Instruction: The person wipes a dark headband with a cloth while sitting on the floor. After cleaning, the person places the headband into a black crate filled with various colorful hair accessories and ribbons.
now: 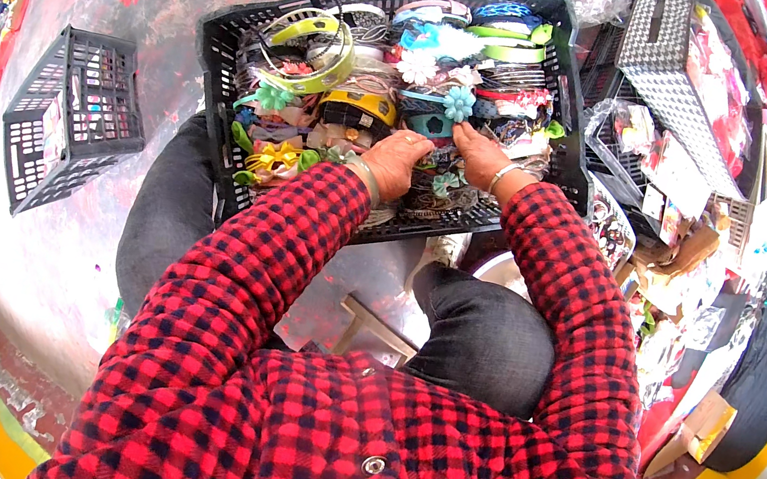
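A black plastic crate (573, 134) full of headbands and hair ornaments rests across my lap. Both of my hands are inside it, close together near its front side. My left hand (388, 161) is closed, fingertips at the lower edge of a teal headband (430, 124). Just beside it, my right hand (482, 163) has its fingers pinched together, right under a light blue flower ornament (459, 103). What either hand pinches is hidden by the fingers. Around them lie a yellow headband (359, 106), a yellow-green hoop headband (324, 77) and a yellow bow (273, 162).
An empty black crate (84, 118) stands on the floor at the left. To the right are a grey woven-pattern basket (668, 84), plastic bags, cardboard (694, 434) and piled small goods. Part of a wooden stool (369, 326) shows between my legs.
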